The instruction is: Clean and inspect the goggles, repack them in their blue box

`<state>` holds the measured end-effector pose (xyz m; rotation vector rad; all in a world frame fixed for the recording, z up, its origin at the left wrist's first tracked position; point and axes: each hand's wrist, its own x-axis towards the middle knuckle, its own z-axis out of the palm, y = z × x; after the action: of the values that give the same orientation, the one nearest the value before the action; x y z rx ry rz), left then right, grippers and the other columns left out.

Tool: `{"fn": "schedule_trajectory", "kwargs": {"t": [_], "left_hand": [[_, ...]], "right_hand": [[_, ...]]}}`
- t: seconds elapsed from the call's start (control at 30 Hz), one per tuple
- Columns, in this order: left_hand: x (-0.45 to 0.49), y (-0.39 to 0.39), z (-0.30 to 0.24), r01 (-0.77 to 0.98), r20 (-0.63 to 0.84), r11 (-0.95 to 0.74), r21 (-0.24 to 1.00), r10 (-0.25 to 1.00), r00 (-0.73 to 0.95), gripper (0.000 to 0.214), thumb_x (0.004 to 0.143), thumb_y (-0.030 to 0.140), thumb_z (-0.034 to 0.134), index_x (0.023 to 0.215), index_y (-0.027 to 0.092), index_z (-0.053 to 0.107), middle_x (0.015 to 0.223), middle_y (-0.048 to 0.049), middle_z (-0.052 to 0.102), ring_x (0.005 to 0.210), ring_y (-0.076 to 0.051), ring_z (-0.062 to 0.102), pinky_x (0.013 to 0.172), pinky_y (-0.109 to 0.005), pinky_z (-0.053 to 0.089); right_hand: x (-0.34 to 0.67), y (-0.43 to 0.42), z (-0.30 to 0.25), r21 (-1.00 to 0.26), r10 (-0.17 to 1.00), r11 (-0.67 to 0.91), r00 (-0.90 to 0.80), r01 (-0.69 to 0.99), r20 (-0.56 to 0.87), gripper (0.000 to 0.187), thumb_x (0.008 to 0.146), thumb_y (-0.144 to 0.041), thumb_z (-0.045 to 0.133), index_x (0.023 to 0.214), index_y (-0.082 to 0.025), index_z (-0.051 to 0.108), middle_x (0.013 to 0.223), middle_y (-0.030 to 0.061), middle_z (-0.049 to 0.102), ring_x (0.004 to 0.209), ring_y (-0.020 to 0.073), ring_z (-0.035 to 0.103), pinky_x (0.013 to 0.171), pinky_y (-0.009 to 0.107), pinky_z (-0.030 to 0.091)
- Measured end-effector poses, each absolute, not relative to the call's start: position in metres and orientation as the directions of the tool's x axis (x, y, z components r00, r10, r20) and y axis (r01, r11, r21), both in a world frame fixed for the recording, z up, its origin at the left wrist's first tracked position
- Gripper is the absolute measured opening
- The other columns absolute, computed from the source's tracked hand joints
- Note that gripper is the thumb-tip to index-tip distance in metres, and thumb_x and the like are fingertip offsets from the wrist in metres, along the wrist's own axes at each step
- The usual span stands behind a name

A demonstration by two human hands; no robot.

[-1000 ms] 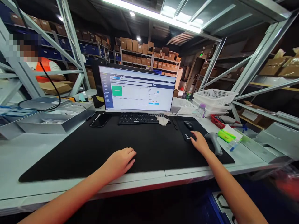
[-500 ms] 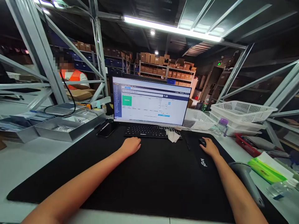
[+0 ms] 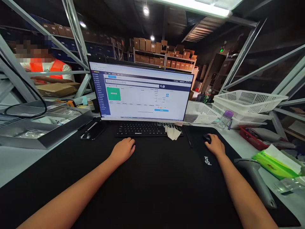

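Note:
My left hand (image 3: 124, 149) rests on the black desk mat (image 3: 152, 178) just in front of the black keyboard (image 3: 145, 128), its fingers curled loosely with nothing in them. My right hand (image 3: 215, 144) lies over the black mouse (image 3: 206, 138) on the mouse pad at the right, fingers wrapped on it. The monitor (image 3: 141, 92) behind the keyboard shows a page with a green box. A crumpled cloth (image 3: 172, 133) sits at the keyboard's right end.
A black phone (image 3: 91, 131) lies left of the keyboard beside grey metal trays (image 3: 45, 127). White mesh baskets (image 3: 247, 103), a small bottle (image 3: 224, 119), a grey handheld scanner (image 3: 258, 181) and a green pack (image 3: 274, 160) stand at the right. A person in an orange vest (image 3: 45, 68) works behind the left racking.
My right hand moved from beside the scanner forward onto the mouse. My left hand slid forward to the keyboard's front edge. The view drew closer to the monitor.

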<state>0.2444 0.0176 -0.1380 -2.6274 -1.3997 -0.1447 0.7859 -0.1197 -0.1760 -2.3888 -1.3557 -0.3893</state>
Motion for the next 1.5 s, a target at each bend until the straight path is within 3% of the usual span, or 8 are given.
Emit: {"fn": "schedule_trajectory", "kwargs": {"t": [0.17, 0.6, 1.17, 1.5], "left_hand": [[0.245, 0.016, -0.139, 0.823, 0.156, -0.556, -0.119, 0.808, 0.569, 0.027, 0.108, 0.025, 0.047, 0.115, 0.013, 0.071, 0.115, -0.0138, 0.071, 0.11, -0.029, 0.07, 0.094, -0.038, 0.053], [0.245, 0.016, -0.139, 0.824, 0.18, -0.556, -0.113, 0.804, 0.567, 0.029, 0.107, 0.025, 0.047, 0.116, 0.014, 0.072, 0.114, -0.0134, 0.071, 0.109, -0.029, 0.07, 0.089, -0.037, 0.054], [0.245, 0.016, -0.138, 0.816, 0.193, -0.576, -0.044, 0.797, 0.573, 0.025, 0.105, 0.023, 0.048, 0.11, 0.015, 0.071, 0.112, -0.0152, 0.071, 0.108, -0.032, 0.069, 0.091, -0.041, 0.053], [0.246, 0.015, -0.136, 0.822, 0.169, -0.564, -0.083, 0.805, 0.569, 0.027, 0.106, 0.025, 0.047, 0.113, 0.014, 0.071, 0.114, -0.0143, 0.07, 0.11, -0.03, 0.069, 0.092, -0.038, 0.053]], "right_hand": [[0.79, -0.119, -0.181, -0.19, 0.752, -0.438, 0.474, 0.879, 0.459, 0.051, 0.088, -0.028, 0.063, 0.138, -0.022, 0.067, 0.137, 0.0142, 0.066, 0.122, 0.0307, 0.066, 0.107, 0.045, 0.052], [0.776, -0.127, -0.164, -0.159, 0.793, -0.476, 0.5, 0.865, 0.348, 0.051, 0.094, -0.033, 0.058, 0.143, -0.025, 0.067, 0.147, 0.0124, 0.062, 0.123, 0.0315, 0.067, 0.101, 0.042, 0.054], [0.773, -0.128, -0.162, -0.153, 0.789, -0.481, 0.502, 0.863, 0.355, 0.046, 0.094, -0.032, 0.059, 0.138, -0.028, 0.072, 0.146, 0.0099, 0.061, 0.121, 0.0287, 0.068, 0.099, 0.039, 0.054], [0.775, -0.128, -0.163, -0.141, 0.789, -0.491, 0.508, 0.86, 0.346, 0.057, 0.094, -0.033, 0.057, 0.15, -0.023, 0.061, 0.148, 0.0133, 0.06, 0.121, 0.0303, 0.068, 0.099, 0.039, 0.054]]}}
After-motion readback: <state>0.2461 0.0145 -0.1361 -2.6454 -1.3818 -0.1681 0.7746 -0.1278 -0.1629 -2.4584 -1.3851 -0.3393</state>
